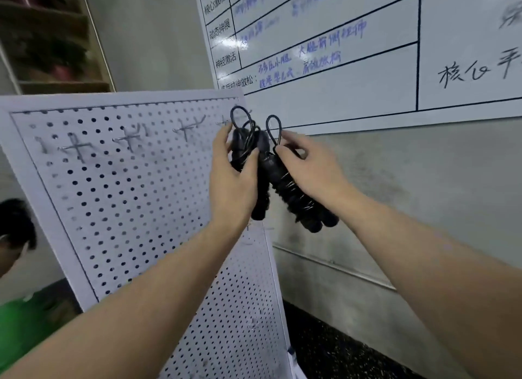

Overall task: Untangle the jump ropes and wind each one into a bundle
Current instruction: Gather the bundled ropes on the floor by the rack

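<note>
At the far left edge of the view, a person in a green top (19,319) is partly showing, low down. Next to that person, a white pegboard (135,209) is standing tilted, with several metal hooks (77,148) sitting in a row along its top edge.

The left hand (234,178) is reaching up in front of the top right corner of the pegboard. Its fingers are curling around one black jump rope bundle (248,164), with the thumb pressing on the front. The long axis of this bundle is running nearly upright, and a thin cord loop (241,116) is sticking up from its top end, close to the last hook.

Just to the right, a second jump rope bundle (293,198) is touching the first one near the top. Its handles are slanting, with the lower ends pointing down and to the right, and thin cord is winding around them. The right hand (308,169) is holding this bundle from the right side, and its fingertips are pinching the base of a second cord loop (274,128) that is pointing up.

Behind the hands, a grey wall (423,195) is carrying a whiteboard (353,90) with handwritten characters. A dark speckled floor (339,350) is lying below, and wooden shelves (56,45) are standing at the upper left.
</note>
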`<action>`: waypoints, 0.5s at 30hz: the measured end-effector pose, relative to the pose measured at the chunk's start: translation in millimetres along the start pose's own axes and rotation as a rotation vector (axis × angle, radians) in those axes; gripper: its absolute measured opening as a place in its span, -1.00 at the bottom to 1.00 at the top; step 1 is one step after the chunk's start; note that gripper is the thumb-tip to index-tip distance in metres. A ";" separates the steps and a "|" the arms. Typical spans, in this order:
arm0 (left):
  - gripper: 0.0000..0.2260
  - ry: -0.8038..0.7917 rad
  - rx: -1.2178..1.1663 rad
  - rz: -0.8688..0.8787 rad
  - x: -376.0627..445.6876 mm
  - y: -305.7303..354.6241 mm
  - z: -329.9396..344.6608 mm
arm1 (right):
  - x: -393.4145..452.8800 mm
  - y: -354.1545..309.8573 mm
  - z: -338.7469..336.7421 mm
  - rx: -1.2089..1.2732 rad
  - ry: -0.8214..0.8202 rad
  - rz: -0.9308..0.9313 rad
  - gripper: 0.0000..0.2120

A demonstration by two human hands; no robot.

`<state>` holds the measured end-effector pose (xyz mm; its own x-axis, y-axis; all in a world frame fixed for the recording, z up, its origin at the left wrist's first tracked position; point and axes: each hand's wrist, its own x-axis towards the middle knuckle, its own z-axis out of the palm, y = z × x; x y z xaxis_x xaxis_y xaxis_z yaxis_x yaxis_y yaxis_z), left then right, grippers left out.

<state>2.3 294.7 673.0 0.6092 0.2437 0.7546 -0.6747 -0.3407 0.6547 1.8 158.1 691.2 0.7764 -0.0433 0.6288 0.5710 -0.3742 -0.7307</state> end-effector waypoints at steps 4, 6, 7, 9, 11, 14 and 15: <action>-0.52 0.094 0.008 0.016 17.7 3.3 -8.3 | 25.2 -14.1 7.2 -0.061 -0.015 -0.069 -0.61; -0.52 0.129 0.025 0.005 20.9 2.3 -13.2 | 32.7 -17.0 11.0 -0.066 -0.018 -0.056 -0.63; -0.52 0.145 0.035 -0.005 22.1 1.1 -15.1 | 36.5 -17.3 12.6 -0.071 -0.020 -0.048 -0.66; -0.54 0.161 0.054 -0.018 22.5 -0.4 -18.6 | 41.3 -16.4 15.2 -0.089 -0.045 -0.043 -0.72; -0.56 0.160 0.063 -0.031 22.4 -0.7 -20.5 | 42.1 -15.1 16.8 -0.098 -0.070 -0.031 -0.75; -0.56 0.171 0.070 -0.062 22.6 1.9 -24.5 | 42.3 -15.4 18.5 -0.080 -0.067 -0.007 -0.72; -0.56 0.173 0.075 -0.067 22.0 2.5 -26.5 | 43.3 -16.0 19.3 -0.076 -0.065 0.000 -0.72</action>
<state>2.9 323.3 692.3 0.5669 0.4181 0.7098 -0.5984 -0.3832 0.7037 31.4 180.1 725.1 0.7933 0.0164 0.6086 0.5513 -0.4435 -0.7067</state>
